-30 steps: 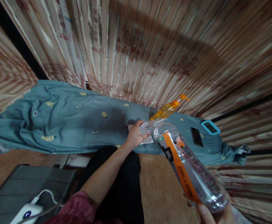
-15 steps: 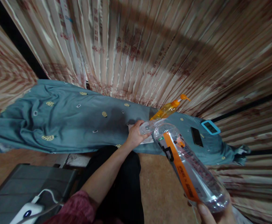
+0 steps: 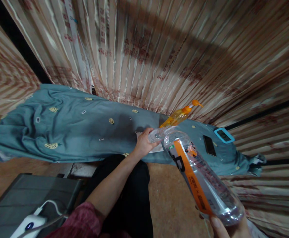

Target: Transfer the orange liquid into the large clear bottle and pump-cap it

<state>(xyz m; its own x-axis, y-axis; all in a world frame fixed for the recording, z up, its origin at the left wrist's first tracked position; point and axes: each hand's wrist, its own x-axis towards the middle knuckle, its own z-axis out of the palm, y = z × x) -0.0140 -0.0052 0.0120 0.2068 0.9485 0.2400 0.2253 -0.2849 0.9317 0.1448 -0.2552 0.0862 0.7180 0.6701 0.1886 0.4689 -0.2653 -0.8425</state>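
Observation:
My right hand (image 3: pixel 227 228) grips the lower end of a large clear plastic bottle (image 3: pixel 196 172) with an orange and grey label. The bottle is tilted, its neck pointing up and left. Around a small clear container (image 3: pixel 155 136), my left hand (image 3: pixel 144 143) is closed. The bottle's mouth meets the small container's end; whether they touch or one sits inside the other I cannot tell. Just behind them stands a pump bottle (image 3: pixel 176 117) of yellow liquid with an orange pump. Under my left hand a pale sheet (image 3: pixel 157 149) lies on the cloth.
A teal cloth with pineapple prints (image 3: pixel 79 132) covers the long table. A dark phone (image 3: pixel 209 145) and a blue-framed digital timer (image 3: pixel 224 135) lie on its right side. At lower left, a white power bank (image 3: pixel 28 226) with a cable rests on a grey box (image 3: pixel 35 191). Patterned curtains (image 3: pixel 144 49) hang behind.

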